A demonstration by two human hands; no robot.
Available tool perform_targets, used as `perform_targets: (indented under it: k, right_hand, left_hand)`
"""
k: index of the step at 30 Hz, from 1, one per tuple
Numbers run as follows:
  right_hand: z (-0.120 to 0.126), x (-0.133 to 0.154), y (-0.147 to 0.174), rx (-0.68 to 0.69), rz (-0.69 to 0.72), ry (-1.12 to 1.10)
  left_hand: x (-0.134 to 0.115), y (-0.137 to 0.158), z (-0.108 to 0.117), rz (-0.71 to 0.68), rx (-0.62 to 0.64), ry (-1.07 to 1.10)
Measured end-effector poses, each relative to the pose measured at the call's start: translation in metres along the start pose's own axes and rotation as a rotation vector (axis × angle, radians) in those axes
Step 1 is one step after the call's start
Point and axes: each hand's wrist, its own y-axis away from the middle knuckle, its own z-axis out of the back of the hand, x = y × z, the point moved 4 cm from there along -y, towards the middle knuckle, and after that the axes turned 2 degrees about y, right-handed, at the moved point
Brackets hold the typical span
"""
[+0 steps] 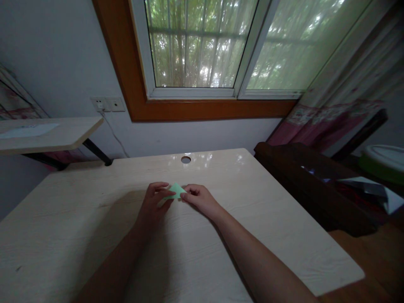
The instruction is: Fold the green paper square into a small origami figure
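Tabletop (271,240) edges lie well beyond hands (154,204) (202,199) holding paper (177,190).

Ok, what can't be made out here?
All in the head view:
Green paper: left and right ends, hidden by the left hand and right hand.
Sheet on shelf: cut off by left edge; any markings too small.
Green-and-white round object: cut off by right edge.

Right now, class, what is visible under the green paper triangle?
Pale desktop shows around the green paper triangle; what lies directly beneath is covered and cannot be seen.
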Motion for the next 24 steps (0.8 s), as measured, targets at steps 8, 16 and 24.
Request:
perform_targets:
  k: [8, 16, 24]
  right_hand:
    - [-0.001, -0.006, 0.0, 0.005, 0.013, 0.014]
    - [0.007, 0.0, 0.0, -0.214, 0.075, 0.05]
    - [-0.001, 0.002, 0.001, -0.076, 0.168, 0.156]
  left_hand:
    - [-0.003, -0.002, 0.003, 0.079, -0.021, 0.009]
    - [0.006, 0.003, 0.001, 0.358, 0.104, 0.051]
    - [0.006, 0.005, -0.003, 0.543, 0.155, 0.191]
